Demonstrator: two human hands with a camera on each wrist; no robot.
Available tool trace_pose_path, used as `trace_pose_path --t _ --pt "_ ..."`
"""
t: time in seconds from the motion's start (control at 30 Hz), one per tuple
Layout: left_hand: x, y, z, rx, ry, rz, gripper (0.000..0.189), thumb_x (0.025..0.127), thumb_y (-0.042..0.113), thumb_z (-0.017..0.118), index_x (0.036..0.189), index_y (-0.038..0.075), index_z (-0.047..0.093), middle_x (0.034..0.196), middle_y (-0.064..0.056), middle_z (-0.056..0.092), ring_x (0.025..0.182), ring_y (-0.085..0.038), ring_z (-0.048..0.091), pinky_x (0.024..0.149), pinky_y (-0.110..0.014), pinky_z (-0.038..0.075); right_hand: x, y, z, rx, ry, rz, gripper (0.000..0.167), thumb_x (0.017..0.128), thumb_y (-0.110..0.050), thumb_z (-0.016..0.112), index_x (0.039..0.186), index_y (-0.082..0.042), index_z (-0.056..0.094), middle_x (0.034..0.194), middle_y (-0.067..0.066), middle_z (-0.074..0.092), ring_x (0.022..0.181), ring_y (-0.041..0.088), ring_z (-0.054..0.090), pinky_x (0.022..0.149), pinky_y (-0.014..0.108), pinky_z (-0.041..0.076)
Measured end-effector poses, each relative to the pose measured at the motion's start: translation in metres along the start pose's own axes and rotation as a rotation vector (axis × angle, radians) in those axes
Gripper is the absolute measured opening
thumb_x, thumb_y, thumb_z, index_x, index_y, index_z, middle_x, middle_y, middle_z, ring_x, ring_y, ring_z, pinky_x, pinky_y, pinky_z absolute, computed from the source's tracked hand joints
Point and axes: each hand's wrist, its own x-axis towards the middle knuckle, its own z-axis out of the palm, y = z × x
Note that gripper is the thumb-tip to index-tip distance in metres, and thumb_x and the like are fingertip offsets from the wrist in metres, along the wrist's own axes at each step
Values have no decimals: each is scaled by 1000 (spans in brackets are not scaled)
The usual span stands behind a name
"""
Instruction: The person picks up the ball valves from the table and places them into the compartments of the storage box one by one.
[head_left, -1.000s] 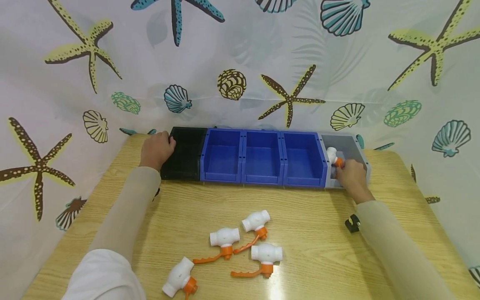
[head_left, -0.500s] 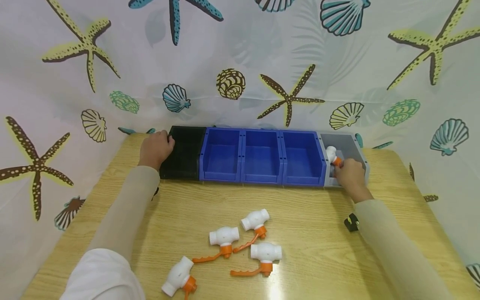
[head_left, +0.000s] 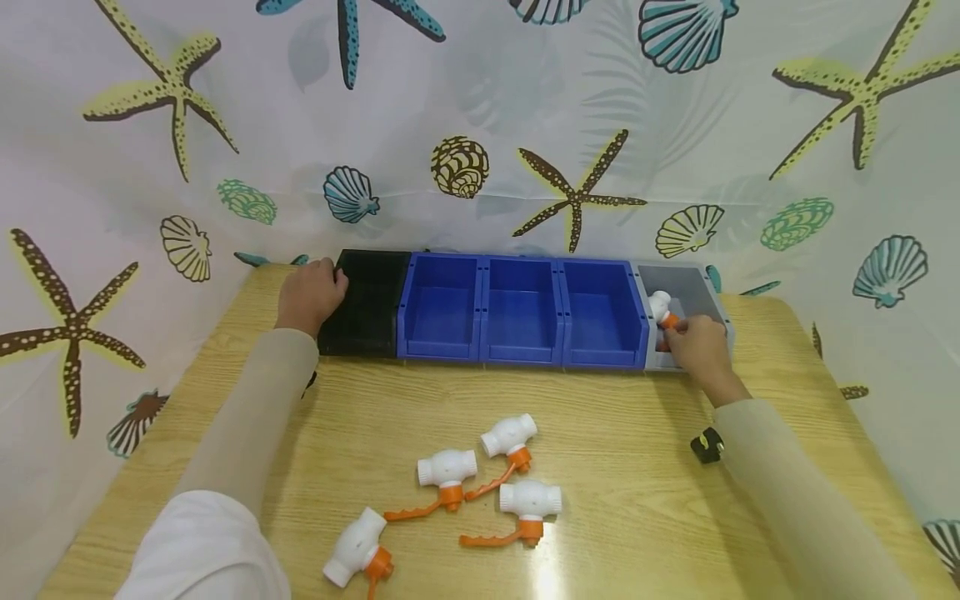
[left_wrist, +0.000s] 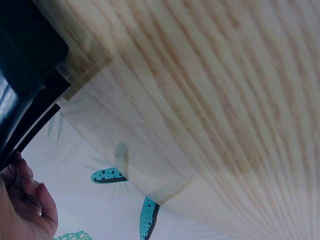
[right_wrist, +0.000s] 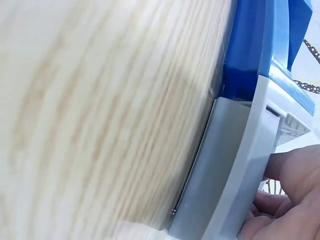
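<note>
Right hand [head_left: 701, 348] slightly lifted, fingers pinching valve [head_left: 663, 310] inside grey bin [head_left: 712, 293]; left hand [head_left: 309, 296] unmoved, curled on black bin [head_left: 367, 308].

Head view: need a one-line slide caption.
Right hand holds a white valve in the grey bin; left hand grips the black bin; four valves lie on the table.

A pale wood-grain surface [left_wrist: 210, 100] is filling most of the left wrist view, its grain running in slanting streaks. The corner of a black bin [left_wrist: 25, 75] is sitting on it at the upper left, its dark edge sloping down towards the lower left. The left hand [left_wrist: 22, 205] is showing in the bottom left corner, its curled fingertips [left_wrist: 20, 167] lying right at the bin's lower edge. Beyond the surface's edge, a white cloth [left_wrist: 100, 210] with teal shapes is hanging.
</note>
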Motion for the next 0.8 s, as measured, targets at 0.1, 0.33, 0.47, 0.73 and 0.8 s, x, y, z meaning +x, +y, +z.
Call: trace_pose_path --t 0.1,0.33,0.47,0.73,0.8 --pt "0 0 1 -1 -7 3 34 95 25 38 88 -5 53 76 -20 55 64 -33 53 62 -48 44 -5 -1 -5 52 15 -18 29 90 -12 50 96 13 65 85 22 63 69 27 55 54 32 42" --pt "1 -1 0 -11 -14 2 35 95 25 38 89 -6 53 76 -20 55 64 -34 54 62 -48 45 -22 -10 -23 155 7 -17 37 94 -21 48 108 11 61 90 22 67 73 26 68 57 26 49" --pt "1 0 -2 -12 -25 5 34 95 25 38 88 -5 52 75 -20 54 63 -33 53 61 -48 44 -39 -21 -32 214 -2 -64 39 95 -27 47 104 8 63 86 20 68 72 25 68 56 22 49" --pt "-2 1 -4 -23 -26 2 34 95 24 39 88 -6 53 77 -21 55 65 -35 54 63 -49 44 -79 -55 -35 373 -124 -172 39 96 -29 50 102 6 64 89 19 67 73 22 68 66 29 53" --pt "-3 1 -3 -22 -24 -1 34 95 25 39 90 -6 53 78 -21 56 67 -35 55 64 -49 45 -89 -64 -34 346 -164 -199 40 95 -35 51 103 2 65 85 12 69 74 21 67 69 33 53"
